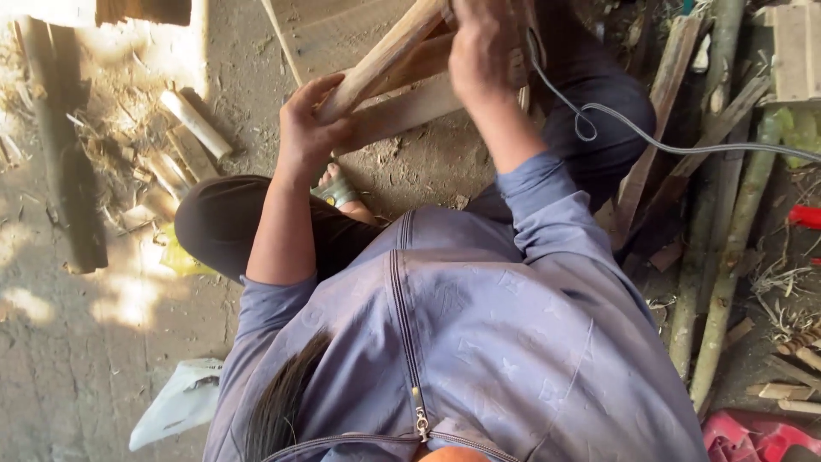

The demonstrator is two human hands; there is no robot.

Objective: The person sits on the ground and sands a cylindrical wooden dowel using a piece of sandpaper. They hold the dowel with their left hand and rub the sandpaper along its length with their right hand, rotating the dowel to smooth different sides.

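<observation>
Wood strip (385,56) gripped by left hand (310,128), likely for steadiness; right hand (483,51) wrapped round something blurred up top, cable (650,141) trailing off nearby.

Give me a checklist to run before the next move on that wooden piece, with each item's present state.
1. Left hand gripping the pale wooden bar: ok, fingers wrapped round its lower end.
2. Right hand grip on what it holds: cannot tell, blurred and cut off by the frame edge.
3. Grey cable clear of the wood: ok, it loops off to the side over the knee.
4. Foot clear of the lower plank: ok, below it, apart.
5. Ground clutter: not ok, poles and wood offcuts lie close by.
</observation>
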